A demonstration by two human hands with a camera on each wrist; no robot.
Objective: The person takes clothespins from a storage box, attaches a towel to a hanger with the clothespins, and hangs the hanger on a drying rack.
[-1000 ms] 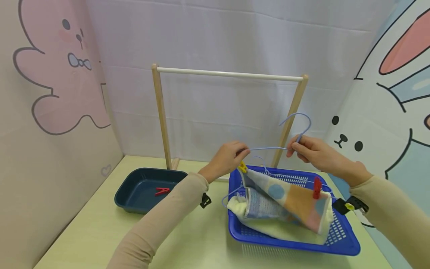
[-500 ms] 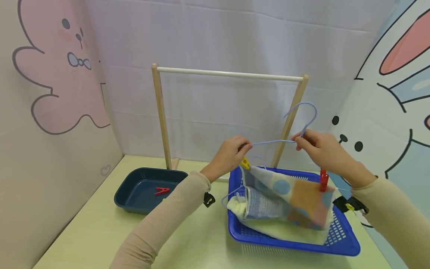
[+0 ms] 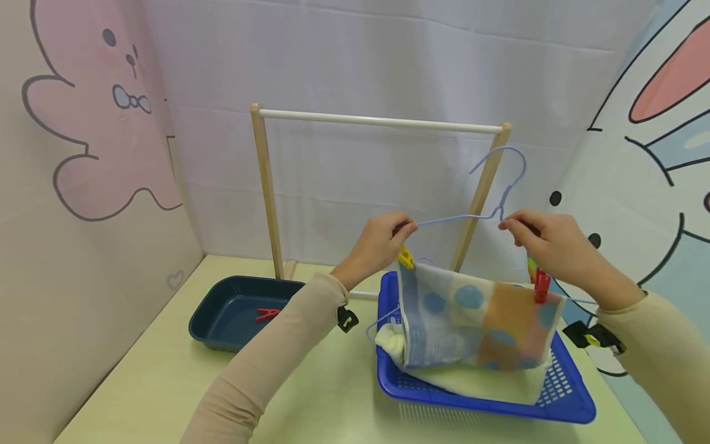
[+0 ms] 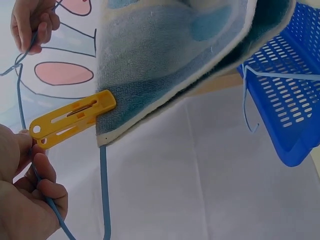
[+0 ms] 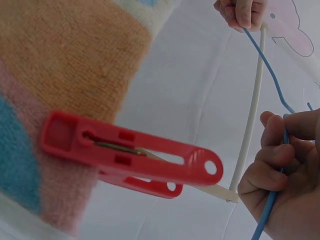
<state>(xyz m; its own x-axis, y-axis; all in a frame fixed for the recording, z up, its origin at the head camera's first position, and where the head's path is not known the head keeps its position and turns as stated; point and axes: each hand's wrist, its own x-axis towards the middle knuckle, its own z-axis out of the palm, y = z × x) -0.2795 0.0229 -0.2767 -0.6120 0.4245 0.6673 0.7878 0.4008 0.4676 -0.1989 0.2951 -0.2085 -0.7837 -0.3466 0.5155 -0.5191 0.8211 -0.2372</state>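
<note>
In the head view my left hand (image 3: pixel 383 242) grips the left arm of a light blue wire hanger (image 3: pixel 455 217). My right hand (image 3: pixel 551 243) pinches its other arm, close under the hook. A patterned towel (image 3: pixel 444 327) with blue dots and an orange patch hangs folded from the hanger's lower bar. A yellow clothespin (image 4: pixel 75 117) clips one end of the towel, right by my left fingers in the left wrist view. At the other end sits a red clothespin (image 5: pixel 130 147), below my right hand. The towel hangs over the blue basket (image 3: pixel 579 404).
A pale yellow towel (image 3: pixel 471 383) and another blue hanger (image 3: pixel 381 318) lie in the basket. Behind stands a wooden rack with a white rod (image 3: pixel 383 121). At left, a dark teal basin (image 3: pixel 219 327) holds a red clothespin (image 3: pixel 267 314), partly behind my left sleeve.
Both hands have risen with the hanger, the right one also moving right. The towel has lifted and now hangs straighter above the basket. More of the hanger below the hook shows.
</note>
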